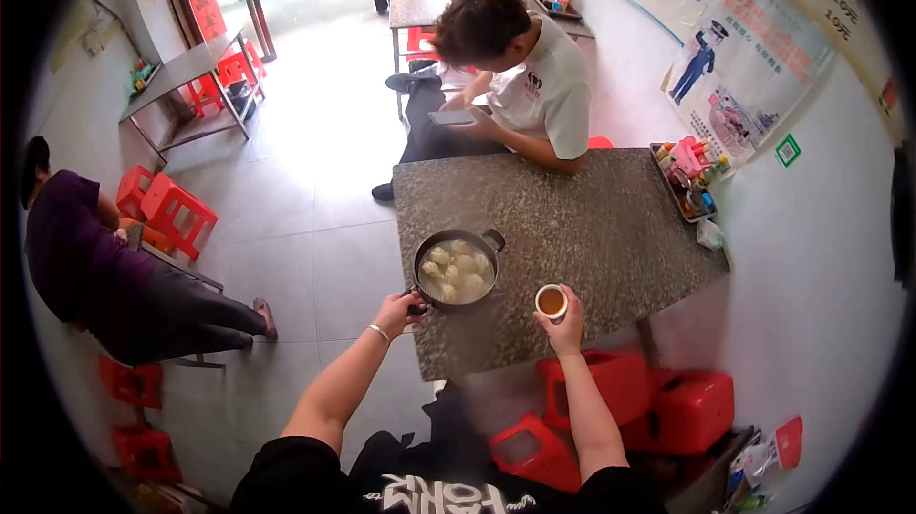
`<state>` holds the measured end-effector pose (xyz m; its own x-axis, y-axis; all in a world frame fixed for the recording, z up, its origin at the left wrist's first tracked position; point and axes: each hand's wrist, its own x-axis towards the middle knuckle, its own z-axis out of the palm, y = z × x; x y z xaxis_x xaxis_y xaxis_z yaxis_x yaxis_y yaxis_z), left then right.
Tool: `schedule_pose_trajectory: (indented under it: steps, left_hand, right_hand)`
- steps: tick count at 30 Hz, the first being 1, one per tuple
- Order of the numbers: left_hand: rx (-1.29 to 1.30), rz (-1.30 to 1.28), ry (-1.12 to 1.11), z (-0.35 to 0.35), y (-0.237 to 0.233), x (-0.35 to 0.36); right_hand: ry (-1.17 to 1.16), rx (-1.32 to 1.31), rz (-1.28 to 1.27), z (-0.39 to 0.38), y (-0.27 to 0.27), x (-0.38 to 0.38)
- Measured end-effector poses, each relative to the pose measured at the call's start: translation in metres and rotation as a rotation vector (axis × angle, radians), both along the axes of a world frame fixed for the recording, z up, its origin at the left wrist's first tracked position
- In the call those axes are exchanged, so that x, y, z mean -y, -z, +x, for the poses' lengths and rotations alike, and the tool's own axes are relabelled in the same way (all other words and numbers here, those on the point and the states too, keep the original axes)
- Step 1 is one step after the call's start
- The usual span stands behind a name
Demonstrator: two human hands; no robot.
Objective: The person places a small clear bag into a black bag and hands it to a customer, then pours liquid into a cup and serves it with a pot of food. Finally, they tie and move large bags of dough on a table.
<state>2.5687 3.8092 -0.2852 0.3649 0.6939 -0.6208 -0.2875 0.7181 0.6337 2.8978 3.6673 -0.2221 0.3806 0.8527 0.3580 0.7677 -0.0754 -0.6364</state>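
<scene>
My left hand (397,315) is closed around the near side handle of a dark two-handled pot (418,264). Several pale dumplings (460,261) lie inside the pot, which is over the left part of the speckled stone table (563,218). To the right, my right hand (563,321) grips a small white cup (551,302) with brown liquid in it, held upright above the table's near edge. The far handle of the pot points up and right, with no hand on it.
Across the table a person (534,84) sits looking at a phone (451,118). A condiment tray (682,185) stands against the right wall. Red stools (596,385) are beneath and beside the near edge. Another person (124,266) is at a table on the left.
</scene>
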Motion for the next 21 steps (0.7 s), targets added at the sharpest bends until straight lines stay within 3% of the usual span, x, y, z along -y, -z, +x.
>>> schedule_pose_trajectory:
  steps: [9, 15, 21]
  left_hand:
    - [-0.05, -0.005, -0.045, 0.109, 0.063, -0.118]
    - [-0.145, -0.033, -0.019, 0.126, 0.054, -0.141]
    - [-0.126, 0.012, -0.131, 0.137, 0.056, -0.152]
  right_hand:
    - [0.045, 0.018, -0.03, 0.09, 0.08, -0.134]
    - [0.122, -0.088, -0.042, 0.107, 0.114, -0.18]
    - [0.092, -0.032, 0.017, 0.114, 0.131, -0.196]
